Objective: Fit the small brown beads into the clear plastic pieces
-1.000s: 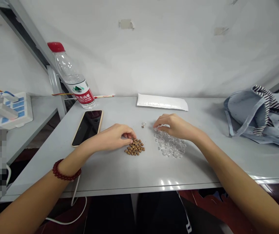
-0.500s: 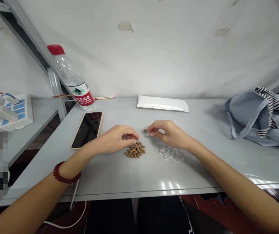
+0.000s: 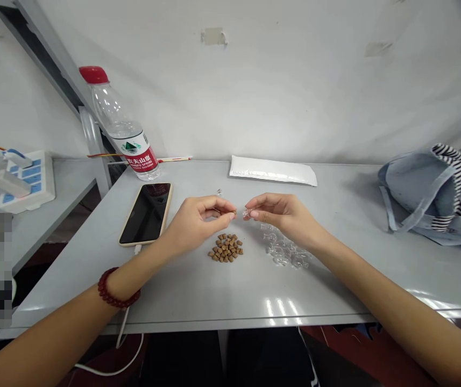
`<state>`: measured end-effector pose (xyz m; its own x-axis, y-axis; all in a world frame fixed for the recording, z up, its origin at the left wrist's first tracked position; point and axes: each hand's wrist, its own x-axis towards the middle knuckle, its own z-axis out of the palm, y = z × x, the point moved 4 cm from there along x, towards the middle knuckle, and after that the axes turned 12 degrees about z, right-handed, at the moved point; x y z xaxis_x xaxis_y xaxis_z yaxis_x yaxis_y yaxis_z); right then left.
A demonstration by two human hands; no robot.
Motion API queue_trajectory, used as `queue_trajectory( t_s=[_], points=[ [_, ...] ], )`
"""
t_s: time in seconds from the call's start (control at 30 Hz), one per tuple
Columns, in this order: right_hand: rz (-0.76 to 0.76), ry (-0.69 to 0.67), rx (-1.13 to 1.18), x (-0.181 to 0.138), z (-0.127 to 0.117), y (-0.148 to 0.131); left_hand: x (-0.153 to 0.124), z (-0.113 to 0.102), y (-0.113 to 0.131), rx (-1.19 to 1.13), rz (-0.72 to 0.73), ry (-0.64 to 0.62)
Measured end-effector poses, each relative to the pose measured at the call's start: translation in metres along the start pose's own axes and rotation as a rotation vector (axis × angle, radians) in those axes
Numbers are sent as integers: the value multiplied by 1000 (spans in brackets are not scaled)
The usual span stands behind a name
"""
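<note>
L hand (image 3: 198, 220) & R hand (image 3: 281, 215) both raised off the bench, mid-bench, fingertips facing w/ only a narrow gap between them. L grip nearly closed, thumb & index pinching what looks like a tiny brown cube (image 3: 233, 213), too small to be sure. R grip also pinched, thumb & index on a small clear plastic piece (image 3: 247, 213), approx level w/ the cube. Held bits point at each other along a line running L-R, parallel to bench's front edge.

Brown cube pile (image 3: 225, 248) sits just below the gap, toward front edge, closer to L hand; roughly round, no long axis. Clear plastic heap (image 3: 284, 251) lies under & just past R hand, spread wider L-R. One loose clear bit (image 3: 219, 192) lies beyond L hand, toward back edge.

Black phone (image 3: 145, 214) lies left of L hand, water bottle (image 3: 123, 126) at back edge, white padded mailer (image 3: 272, 170) at back edge, center. Denim bag (image 3: 432, 188) at right end. Red bead bracelet (image 3: 117, 290) on L wrist.
</note>
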<state>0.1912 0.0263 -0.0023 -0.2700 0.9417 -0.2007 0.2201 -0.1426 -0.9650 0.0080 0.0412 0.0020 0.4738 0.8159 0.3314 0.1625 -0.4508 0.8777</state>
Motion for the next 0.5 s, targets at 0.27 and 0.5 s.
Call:
queue_trajectory(
  t_s=[0.27, 0.5],
  points=[
    [34, -116, 141, 0, 11, 7, -1, 7, 1, -150, -38, -47],
    [-12, -201, 104, -9, 18, 0, -2, 9, -11, -425, -287, -239]
  ],
)
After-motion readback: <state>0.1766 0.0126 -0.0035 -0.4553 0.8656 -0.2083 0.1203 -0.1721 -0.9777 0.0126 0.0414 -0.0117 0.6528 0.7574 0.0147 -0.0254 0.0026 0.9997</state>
